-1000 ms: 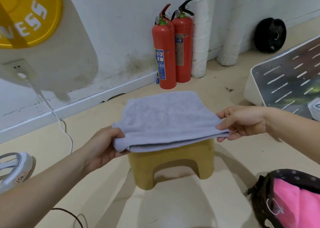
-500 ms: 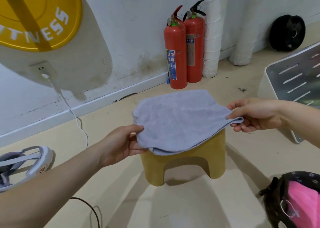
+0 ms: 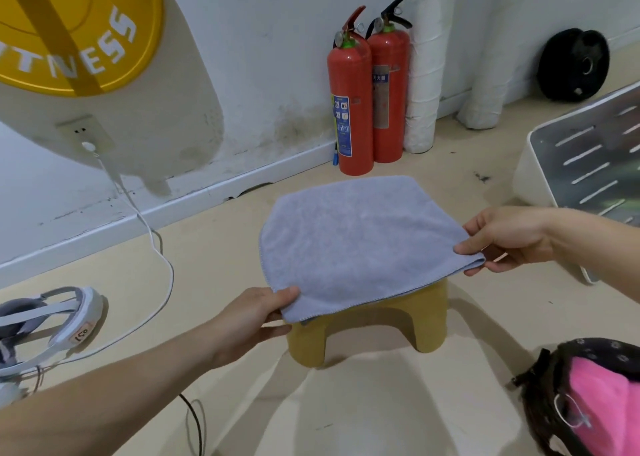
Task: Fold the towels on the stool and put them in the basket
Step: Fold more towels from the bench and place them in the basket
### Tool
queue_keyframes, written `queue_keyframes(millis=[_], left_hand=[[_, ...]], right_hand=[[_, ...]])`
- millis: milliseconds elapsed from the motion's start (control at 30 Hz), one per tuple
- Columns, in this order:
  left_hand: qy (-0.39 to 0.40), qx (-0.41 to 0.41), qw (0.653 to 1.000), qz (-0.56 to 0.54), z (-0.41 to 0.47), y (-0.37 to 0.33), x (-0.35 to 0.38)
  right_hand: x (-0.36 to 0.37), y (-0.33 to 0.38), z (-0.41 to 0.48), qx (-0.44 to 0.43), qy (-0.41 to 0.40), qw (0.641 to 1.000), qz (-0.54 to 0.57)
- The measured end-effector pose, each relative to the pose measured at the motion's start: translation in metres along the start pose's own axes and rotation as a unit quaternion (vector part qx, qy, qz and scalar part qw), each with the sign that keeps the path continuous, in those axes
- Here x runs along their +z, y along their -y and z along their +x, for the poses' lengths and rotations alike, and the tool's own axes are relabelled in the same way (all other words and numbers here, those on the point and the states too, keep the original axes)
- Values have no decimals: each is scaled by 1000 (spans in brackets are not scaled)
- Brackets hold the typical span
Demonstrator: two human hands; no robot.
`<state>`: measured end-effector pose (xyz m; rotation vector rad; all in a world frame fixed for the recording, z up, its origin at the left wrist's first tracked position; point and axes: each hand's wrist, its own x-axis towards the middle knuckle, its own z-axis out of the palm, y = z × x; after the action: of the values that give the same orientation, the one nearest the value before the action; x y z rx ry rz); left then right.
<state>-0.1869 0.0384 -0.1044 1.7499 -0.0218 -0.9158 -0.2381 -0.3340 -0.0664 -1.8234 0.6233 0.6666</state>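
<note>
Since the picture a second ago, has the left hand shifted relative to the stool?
Yes. The left hand, pinching the towel corner, has moved right, in toward the stool. Its thumb is now over the front-left leg rather than left of it.

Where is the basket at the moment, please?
In the head view, the basket sits on the floor at the bottom right, nearer than the yellow stool and below the right hand gripping the grey towel.

Between your left hand and right hand: towel plain lavender-grey. Beneath: stool mustard-yellow. Beyond hands: extinguishers red. Below right hand: basket black, pale dotted print; pink cloth inside.
</note>
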Motion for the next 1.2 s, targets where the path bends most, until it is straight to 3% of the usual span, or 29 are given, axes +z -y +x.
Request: queue_keyframes(millis=[167, 367, 467, 567, 667, 733, 800, 900, 1067, 1134, 1200], left_hand=[[-11, -26, 996, -87, -1, 8, 4], [-241, 87, 962, -91, -2, -23, 8], [-300, 145, 935, -118, -7, -59, 9], [-248, 224, 940, -63, -21, -99, 13], [-123, 255, 959, 20, -34, -128, 17], [-46, 255, 963, 79, -38, -134, 26], [-62, 300, 936, 176, -34, -133, 37], [-161, 402, 846, 310, -25, -131, 48], [-174, 525, 710, 435, -15, -143, 47], [-167, 543, 708, 419, -14, -147, 48], [-179, 550, 735, 355, -16, -149, 50]], right_hand=[[0, 1, -4, 16, 17, 998, 60], [1, 20, -9, -10, -12, 985, 171], [3, 38, -14, -55, -70, 981, 170], [7, 56, -26, -126, -183, 968, 118], [14, 74, -40, -237, -289, 923, 94], [22, 85, -49, -299, -308, 897, 105], [33, 94, -55, -342, -301, 882, 116], [52, 101, -64, -385, -270, 875, 116], [78, 105, -72, -431, -217, 871, 91], [81, 106, -72, -444, -221, 865, 72], [79, 105, -71, -451, -237, 858, 56]])
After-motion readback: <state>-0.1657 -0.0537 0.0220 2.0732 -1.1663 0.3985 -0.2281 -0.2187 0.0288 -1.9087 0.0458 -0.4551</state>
